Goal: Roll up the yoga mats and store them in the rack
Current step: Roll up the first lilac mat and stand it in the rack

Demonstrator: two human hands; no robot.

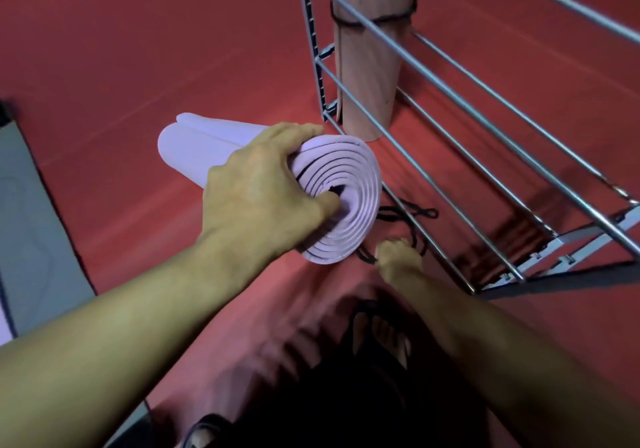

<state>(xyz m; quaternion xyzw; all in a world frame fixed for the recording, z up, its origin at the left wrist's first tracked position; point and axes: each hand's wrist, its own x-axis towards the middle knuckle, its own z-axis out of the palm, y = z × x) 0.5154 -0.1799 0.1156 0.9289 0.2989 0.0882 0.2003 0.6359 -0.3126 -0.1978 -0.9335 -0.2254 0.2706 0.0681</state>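
I am watching the left hand [263, 184] gripping a rolled lilac yoga mat [332, 198] at its near end: the fingers are curling over the top of the roll and the thumb is pressing into the spiral of layers at the end face. The roll is lying roughly level, its far end [180, 142] pointing away to the left, above the red floor [138, 49] and just beside the near corner of the wire rack [485, 128].

The right hand [398, 257] is reaching down low, below the mat's end, right by a thin black cord [408, 213] that is lying on the floor beside the rack's lowest bar. The hand is blurred, so I cannot tell whether its fingers are pinching the cord or only touching it.

Inside the rack, a pinkish-tan rolled mat [370, 66] is standing upright in the far left corner, tied round with a dark cord [370, 19] near the upper part. The rack's grey metal bars are crossing in front of it.

At the left edge a grey mat [31, 222] is lying flat on the floor. At the bottom, toes in a dark sandal [377, 336] are showing, heavily blurred.
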